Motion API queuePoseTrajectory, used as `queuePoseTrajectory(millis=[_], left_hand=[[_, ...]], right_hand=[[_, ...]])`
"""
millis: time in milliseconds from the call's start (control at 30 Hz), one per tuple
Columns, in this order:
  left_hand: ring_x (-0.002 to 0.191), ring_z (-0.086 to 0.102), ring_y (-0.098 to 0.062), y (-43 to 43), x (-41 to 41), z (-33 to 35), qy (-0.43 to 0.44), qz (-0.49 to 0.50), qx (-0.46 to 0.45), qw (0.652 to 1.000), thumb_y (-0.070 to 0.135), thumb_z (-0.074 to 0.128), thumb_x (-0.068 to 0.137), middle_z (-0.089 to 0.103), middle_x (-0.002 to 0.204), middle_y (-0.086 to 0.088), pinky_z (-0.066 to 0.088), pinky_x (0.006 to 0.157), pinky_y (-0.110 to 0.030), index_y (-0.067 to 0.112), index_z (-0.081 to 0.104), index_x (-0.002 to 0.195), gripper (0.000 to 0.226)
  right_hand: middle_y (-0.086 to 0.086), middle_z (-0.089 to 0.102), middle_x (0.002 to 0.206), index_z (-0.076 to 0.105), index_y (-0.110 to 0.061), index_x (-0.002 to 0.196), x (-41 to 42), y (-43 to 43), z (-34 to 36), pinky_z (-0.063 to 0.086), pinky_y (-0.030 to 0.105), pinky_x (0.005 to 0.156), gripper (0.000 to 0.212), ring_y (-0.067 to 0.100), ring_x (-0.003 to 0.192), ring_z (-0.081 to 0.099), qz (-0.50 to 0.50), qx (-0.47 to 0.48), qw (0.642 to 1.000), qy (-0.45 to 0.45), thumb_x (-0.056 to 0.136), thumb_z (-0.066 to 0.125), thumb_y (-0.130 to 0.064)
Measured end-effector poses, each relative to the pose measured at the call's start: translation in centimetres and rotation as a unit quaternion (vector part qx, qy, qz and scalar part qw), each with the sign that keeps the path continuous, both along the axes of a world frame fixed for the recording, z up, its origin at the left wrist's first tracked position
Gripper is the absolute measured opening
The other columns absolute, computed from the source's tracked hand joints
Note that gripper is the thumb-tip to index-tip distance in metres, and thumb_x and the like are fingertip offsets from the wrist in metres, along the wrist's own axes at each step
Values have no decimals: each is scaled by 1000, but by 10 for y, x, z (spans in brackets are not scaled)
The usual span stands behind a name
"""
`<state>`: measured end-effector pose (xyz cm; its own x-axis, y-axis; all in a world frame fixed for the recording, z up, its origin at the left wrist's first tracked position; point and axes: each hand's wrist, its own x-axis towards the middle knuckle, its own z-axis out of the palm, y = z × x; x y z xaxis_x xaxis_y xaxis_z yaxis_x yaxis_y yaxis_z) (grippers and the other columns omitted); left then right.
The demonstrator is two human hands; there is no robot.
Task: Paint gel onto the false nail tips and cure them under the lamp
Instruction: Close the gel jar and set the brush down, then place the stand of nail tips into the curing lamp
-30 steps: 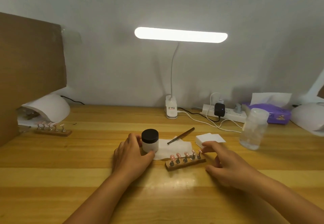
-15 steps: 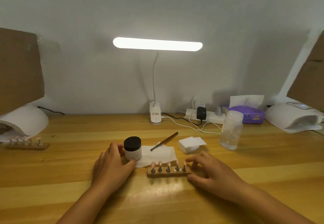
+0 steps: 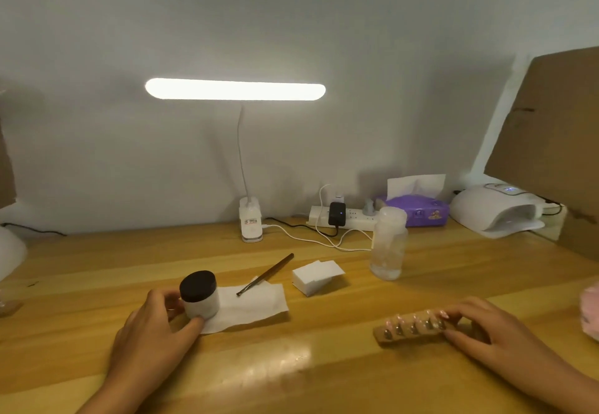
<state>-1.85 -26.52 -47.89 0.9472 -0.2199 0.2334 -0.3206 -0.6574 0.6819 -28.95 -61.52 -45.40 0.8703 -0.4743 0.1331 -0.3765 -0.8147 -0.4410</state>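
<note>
A wooden holder (image 3: pixel 409 332) carrying several pink nail tips on metal stands lies on the table at front right. My right hand (image 3: pixel 486 332) grips its right end with thumb and fingers. My left hand (image 3: pixel 155 336) wraps around a white gel jar with a black lid (image 3: pixel 199 295), which stands on the left edge of a white paper wipe (image 3: pixel 256 306). A brush (image 3: pixel 267 273) rests with its tip on the wipe. The white curing lamp (image 3: pixel 496 211) sits at the back right, its opening facing me.
A clear bottle (image 3: pixel 388 243) and a stack of white pads (image 3: pixel 316 276) stand behind the holder. A lit desk lamp (image 3: pixel 251 224), power strip (image 3: pixel 343 219) with cables and purple tissue box (image 3: pixel 418 211) line the wall. Cardboard (image 3: pixel 557 135) leans at right. A pink object (image 3: pixel 591 313) shows at the right edge.
My right hand has slid the nail tip holder to the right, away from the wipe and jar. The view has turned rightwards, bringing the right curing lamp into sight. The left hand stays on the jar.
</note>
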Motion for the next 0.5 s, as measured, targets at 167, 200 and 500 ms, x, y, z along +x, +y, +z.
queuePoseTrajectory(millis=[167, 200, 500], left_hand=[[111, 57, -24, 1, -1, -1, 8, -4, 4, 1000, 31, 79, 78, 62, 111, 5, 46, 89, -41, 25, 49, 116, 49], [111, 57, -24, 1, -1, 0, 15, -3, -1, 1000, 31, 80, 78, 62, 110, 4, 46, 89, -42, 25, 49, 115, 49], [111, 56, -28, -2, 6, -4, 47, -3, -22, 999, 30, 80, 77, 60, 107, 1, 46, 94, -47, 26, 46, 110, 48]], right_hand=[[-11, 64, 104, 60, -40, 104, -10, -37, 3, 47, 24, 73, 23, 7, 81, 59, -122, 24, 992, -29, 90, 69, -24], [-11, 63, 105, 59, -34, 111, -8, -39, 2, 49, 27, 76, 23, 5, 85, 59, -152, 35, 987, -43, 91, 67, -26], [6, 29, 156, 6, -11, 152, 16, -2, -22, 25, 38, 114, 128, 26, 143, 27, -252, 13, 967, 18, 61, 49, -90]])
